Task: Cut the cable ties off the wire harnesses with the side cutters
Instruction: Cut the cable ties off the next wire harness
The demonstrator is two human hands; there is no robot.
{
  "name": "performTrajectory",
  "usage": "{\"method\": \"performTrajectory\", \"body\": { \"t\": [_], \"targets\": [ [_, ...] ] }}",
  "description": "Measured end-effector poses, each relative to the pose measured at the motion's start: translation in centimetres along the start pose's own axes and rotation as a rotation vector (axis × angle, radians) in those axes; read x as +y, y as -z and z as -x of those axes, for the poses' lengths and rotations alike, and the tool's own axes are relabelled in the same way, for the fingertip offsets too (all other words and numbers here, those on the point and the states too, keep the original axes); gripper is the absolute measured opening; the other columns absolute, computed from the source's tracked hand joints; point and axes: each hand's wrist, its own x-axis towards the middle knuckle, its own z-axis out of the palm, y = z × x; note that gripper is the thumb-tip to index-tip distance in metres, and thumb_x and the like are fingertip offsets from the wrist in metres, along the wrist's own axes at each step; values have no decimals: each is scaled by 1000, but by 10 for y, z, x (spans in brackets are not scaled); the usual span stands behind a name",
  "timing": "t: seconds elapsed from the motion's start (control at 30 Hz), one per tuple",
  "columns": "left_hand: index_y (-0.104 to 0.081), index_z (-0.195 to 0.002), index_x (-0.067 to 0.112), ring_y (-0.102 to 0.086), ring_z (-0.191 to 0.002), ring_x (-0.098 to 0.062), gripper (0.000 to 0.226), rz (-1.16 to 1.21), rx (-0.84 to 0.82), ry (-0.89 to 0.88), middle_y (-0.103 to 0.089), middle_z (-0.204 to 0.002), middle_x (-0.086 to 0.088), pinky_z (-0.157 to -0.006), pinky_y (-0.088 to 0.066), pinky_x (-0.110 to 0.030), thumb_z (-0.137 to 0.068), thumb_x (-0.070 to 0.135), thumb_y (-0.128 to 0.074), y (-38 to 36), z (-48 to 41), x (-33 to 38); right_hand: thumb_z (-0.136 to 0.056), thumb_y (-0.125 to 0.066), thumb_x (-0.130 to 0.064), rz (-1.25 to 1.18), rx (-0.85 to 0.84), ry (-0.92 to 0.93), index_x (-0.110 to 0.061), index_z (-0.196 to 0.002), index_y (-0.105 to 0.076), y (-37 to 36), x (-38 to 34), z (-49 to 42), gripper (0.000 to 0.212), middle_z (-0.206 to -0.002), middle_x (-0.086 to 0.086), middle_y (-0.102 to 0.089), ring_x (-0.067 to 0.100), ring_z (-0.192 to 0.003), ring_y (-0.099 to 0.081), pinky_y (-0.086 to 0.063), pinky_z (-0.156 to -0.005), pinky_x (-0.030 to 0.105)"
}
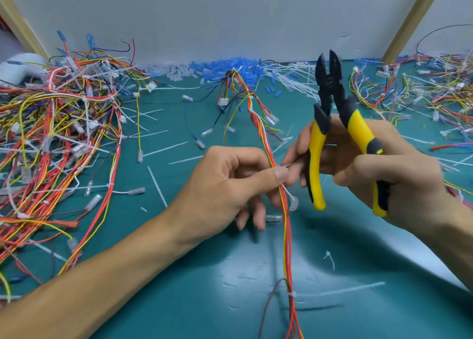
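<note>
My left hand [230, 182] pinches a thin harness of red, yellow and white wires [286, 226] between thumb and fingers, held up over the green mat. A white cable tie [291, 294] still wraps the harness lower down, near the front. My right hand [384, 169] grips the yellow-and-black side cutters [332, 113] by both handles, jaws pointing up and standing apart, just right of the harness. The right fingertips reach toward the spot where my left thumb pinches; a small cut tie piece seems to sit there.
A big tangle of harnesses [56, 139] covers the left of the green mat [199, 287]. Another pile [435, 87] lies at the far right. Cut white ties [289, 80] and blue sleeves [230, 68] litter the back edge by the wall.
</note>
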Motion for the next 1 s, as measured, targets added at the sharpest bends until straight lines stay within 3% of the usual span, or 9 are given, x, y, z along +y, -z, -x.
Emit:
{"method": "performTrajectory", "body": {
  "t": [0.17, 0.4, 0.6, 0.73, 0.83, 0.93, 1.0],
  "targets": [
    [-64, -91, -12, -60, -48, -22, 13, 91, 76, -30, -72, -72, -15, -36, -41, -23, -94, 2, -65, 1, -3, -3, -63, -50, 9, 181, 81, 61, 2, -94, -66, -8, -2, 4, 36, -88, 26, -69, 44, -75, -70, -56, -65, 53],
    [-66, -95, -5, -62, -52, -22, 16, 143, 94, -63, -72, -78, -18, -38, -45, -24, -84, 6, -70, 4, -5, -6, -57, -51, 7, 225, 208, 52, 4, -83, -64, -5, -5, 1, 29, -73, 22, -65, 33, -59, -64, -51, -56, 33],
    [-71, -96, 0, -63, -63, -16, 6, 172, 355, -55, -70, -80, -13, -46, -49, -21, -90, 0, -69, 24, -13, -4, -57, -53, 1, 229, 437, -26, -3, -78, -65, 23, -10, -5, 24, -71, 18, -63, 31, -61, -59, -52, -57, 31],
    [-75, -92, 8, -69, -73, -14, 9, 173, 411, -108, -69, -79, -7, -52, -54, -21, -88, 1, -71, 26, -13, -2, -65, -62, -7, 364, 399, -94, -3, -89, -64, 22, -8, -5, 24, -76, 12, -64, 29, -67, -62, -55, -60, 33],
    [-78, -88, 14, -74, -80, -19, 9, 234, 441, -156, -73, -81, -8, -57, -56, -22, -80, 10, -74, 25, -11, 2, -74, -71, -22, 537, 288, -108, -13, -95, -61, 7, -6, 0, 24, -85, 10, -61, 25, -69, -60, -52, -60, 29],
    [-80, -84, 17, -74, -74, -18, 11, 275, 448, -207, -74, -80, -5, -59, -56, -22, -74, 17, -75, 25, -10, 5, -79, -74, -34, 685, 220, -83, -18, -101, -60, -5, -6, 5, 30, -83, 7, -60, 31, -74, -59, -55, -68, 47],
    [-81, -83, 19, -72, -70, -15, 11, 272, 462, -224, -74, -79, -2, -57, -54, -20, -73, 18, -75, 25, -10, 4, -79, -74, -36, 755, 215, -51, -16, -98, -60, -9, -7, 6, 31, -78, 8, -59, 33, -73, -55, -53, -69, 52]
  ]
}}
